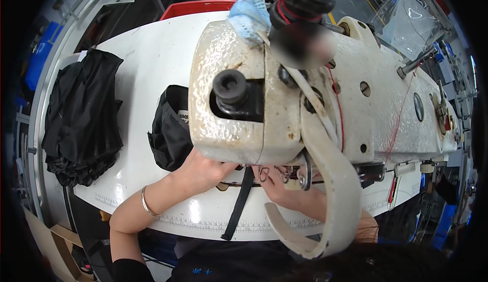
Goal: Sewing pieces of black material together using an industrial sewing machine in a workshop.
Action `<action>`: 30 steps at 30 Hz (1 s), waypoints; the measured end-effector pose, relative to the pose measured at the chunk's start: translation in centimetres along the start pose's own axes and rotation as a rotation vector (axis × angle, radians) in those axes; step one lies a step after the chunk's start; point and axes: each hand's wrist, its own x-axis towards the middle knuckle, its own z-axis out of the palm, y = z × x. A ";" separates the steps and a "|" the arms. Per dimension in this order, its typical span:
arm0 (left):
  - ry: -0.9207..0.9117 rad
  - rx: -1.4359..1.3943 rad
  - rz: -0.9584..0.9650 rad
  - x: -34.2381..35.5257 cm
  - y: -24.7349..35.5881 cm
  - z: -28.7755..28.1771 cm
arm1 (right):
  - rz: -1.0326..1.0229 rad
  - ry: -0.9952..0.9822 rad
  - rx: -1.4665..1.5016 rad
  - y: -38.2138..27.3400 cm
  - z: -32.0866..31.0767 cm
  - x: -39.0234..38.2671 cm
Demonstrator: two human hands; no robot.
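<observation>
A white industrial sewing machine point(234, 134) with red threads fills the centre and right. My left hand point(206, 173) reaches under its head from the left, knuckles bent, fingertips hidden. My right hand point(277, 185) is beneath the head farther right, partly covered by metal fittings and the curved white guard point(343, 200); I cannot see what either hand holds. A black strap point(236, 213) runs between my hands to the front edge. A black fabric pouch point(168, 127) with a white label lies just left of the machine head, partly behind it.
A pile of black fabric point(81, 117) lies on the left of the white table point(127, 43). A red crate point(188, 7) stands behind it. A small red tool point(392, 189) lies at the right. A cardboard box point(56, 246) is at lower left, off the table.
</observation>
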 end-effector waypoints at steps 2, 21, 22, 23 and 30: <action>0.016 -0.059 -0.034 0.4 0.5 -0.4 | -0.125 -0.049 -0.385 0.1 -0.2 -0.1; 0.096 0.185 0.097 1.2 0.9 -1.4 | -0.603 -0.287 -1.739 -1.0 -1.3 1.0; 0.070 0.139 0.075 1.3 1.0 -1.6 | -0.655 -0.172 -1.730 -0.7 -1.2 0.9; 0.082 0.214 0.102 1.2 1.1 -1.7 | -0.643 -0.119 -1.733 -0.4 -1.1 0.7; 0.105 0.235 0.133 1.6 0.5 -1.2 | -0.465 -0.307 -1.663 0.3 -0.5 0.6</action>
